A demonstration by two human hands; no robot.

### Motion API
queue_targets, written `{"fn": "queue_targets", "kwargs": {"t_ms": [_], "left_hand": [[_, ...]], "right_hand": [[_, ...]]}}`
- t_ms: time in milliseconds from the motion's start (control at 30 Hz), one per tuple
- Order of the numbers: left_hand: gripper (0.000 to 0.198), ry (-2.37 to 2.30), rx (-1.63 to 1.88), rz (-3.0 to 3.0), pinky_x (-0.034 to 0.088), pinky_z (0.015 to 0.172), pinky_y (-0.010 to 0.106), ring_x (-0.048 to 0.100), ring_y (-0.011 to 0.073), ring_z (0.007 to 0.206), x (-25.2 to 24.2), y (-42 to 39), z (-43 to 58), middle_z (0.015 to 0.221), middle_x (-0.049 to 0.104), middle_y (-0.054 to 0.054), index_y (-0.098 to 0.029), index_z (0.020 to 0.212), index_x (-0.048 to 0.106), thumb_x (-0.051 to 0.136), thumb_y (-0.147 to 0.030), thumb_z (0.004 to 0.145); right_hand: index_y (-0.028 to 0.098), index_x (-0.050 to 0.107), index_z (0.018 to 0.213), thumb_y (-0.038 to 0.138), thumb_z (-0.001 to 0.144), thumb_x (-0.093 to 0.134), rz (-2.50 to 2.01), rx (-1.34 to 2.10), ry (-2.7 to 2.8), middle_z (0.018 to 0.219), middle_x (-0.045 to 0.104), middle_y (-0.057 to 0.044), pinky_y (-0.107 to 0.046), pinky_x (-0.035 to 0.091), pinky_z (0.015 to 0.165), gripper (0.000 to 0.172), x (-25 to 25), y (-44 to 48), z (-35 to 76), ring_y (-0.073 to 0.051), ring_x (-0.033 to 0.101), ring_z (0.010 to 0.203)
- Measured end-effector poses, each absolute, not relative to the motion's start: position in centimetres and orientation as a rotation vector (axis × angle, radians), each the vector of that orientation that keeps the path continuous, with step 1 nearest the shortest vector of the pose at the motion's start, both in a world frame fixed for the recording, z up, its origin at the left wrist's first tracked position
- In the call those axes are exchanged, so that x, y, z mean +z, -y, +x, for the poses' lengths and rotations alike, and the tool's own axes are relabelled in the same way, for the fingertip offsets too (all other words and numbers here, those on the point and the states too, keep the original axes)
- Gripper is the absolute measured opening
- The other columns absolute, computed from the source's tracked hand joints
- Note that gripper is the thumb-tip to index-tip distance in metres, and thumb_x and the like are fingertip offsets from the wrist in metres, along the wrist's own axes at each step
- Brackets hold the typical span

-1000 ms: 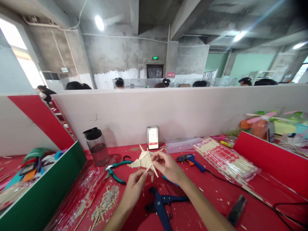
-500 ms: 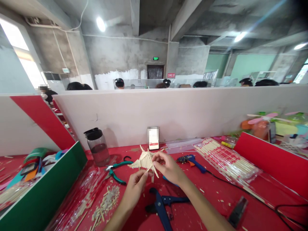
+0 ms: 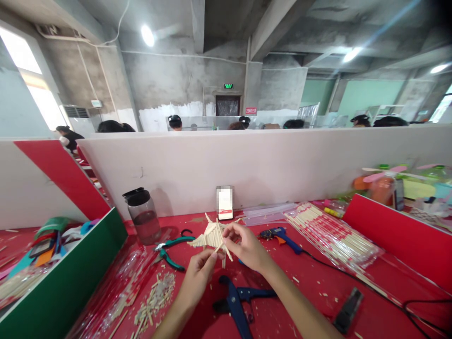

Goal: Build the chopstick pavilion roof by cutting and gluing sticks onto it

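Left fingers [image 3: 211, 260] — pinching thin stick [image 3: 218, 248] | right fingers [image 3: 236, 229] — pinched on stick model [image 3: 212, 236] | bottle [image 3: 144, 217]: part-filled | bag [image 3: 375, 253]: sticks [image 3: 328, 230]

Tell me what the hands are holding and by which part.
The right hand holds the stick model by its right side; the left hand pinches a thin stick at its near end. Whether they are joined cannot be told.

Your hands [image 3: 249, 246]: two
Stick model [image 3: 212, 236] before you: one
Phone [image 3: 225, 203] standing behind it: one
Green-handled pliers [image 3: 172, 262]: one pair
Blue cutter [image 3: 234, 301]: one
Glue gun [image 3: 290, 241]: one
Black-lidded bottle [image 3: 144, 220]: one
Lit ceiling lamps [image 3: 147, 36]: three
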State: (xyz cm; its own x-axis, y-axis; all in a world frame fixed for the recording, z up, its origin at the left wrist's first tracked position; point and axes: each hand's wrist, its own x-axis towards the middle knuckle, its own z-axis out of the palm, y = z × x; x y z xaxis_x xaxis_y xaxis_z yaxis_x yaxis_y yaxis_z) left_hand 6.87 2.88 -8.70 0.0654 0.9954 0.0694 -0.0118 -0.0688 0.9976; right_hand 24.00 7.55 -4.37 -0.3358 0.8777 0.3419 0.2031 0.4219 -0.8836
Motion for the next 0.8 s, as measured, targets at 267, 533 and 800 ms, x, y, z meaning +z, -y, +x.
{"fn": "queue_targets", "kwargs": {"t_ms": [267, 533, 800], "left_hand": [[0.070, -1.118, 1.206, 1.309, 0.014, 0.043, 0.021, 0.020, 0.0073, 0.042, -9.06, -3.02, 6.69, 0.046, 0.027, -0.012, -0.009, 0.089, 0.073, 0.061, -0.078, 0.079], [0.071, -1.121, 1.209, 1.304, 0.014, 0.044, 0.021, 0.021, 0.0072, 0.043, -8.89, -2.95, 6.80, 0.046, 0.027, -0.012, -0.009, 0.089, 0.073, 0.061, -0.079, 0.078], [0.069, -1.111, 1.215, 1.310, 0.014, 0.043, 0.021, 0.021, 0.0073, 0.042, -9.25, -3.10, 6.68, 0.046, 0.027, -0.012, -0.010, 0.088, 0.073, 0.060, -0.077, 0.080]], "right_hand": [[0.020, 0.061, 0.087, 0.018, 0.087, 0.057, -0.900, 0.962, 1.788, 0.079, 0.062, 0.001, -0.028, 0.047, 0.071, 0.005, -4.13, -7.45, 23.94, -0.017, 0.061, 0.076], [0.020, 0.061, 0.087, 0.018, 0.087, 0.056, -0.882, 0.967, 1.784, 0.079, 0.062, 0.001, -0.028, 0.047, 0.072, 0.005, -4.21, -7.61, 23.93, -0.017, 0.061, 0.076], [0.020, 0.061, 0.086, 0.018, 0.087, 0.056, -0.882, 0.969, 1.787, 0.080, 0.062, 0.001, -0.027, 0.047, 0.071, 0.005, -4.23, -7.64, 24.00, -0.017, 0.061, 0.076]]}}
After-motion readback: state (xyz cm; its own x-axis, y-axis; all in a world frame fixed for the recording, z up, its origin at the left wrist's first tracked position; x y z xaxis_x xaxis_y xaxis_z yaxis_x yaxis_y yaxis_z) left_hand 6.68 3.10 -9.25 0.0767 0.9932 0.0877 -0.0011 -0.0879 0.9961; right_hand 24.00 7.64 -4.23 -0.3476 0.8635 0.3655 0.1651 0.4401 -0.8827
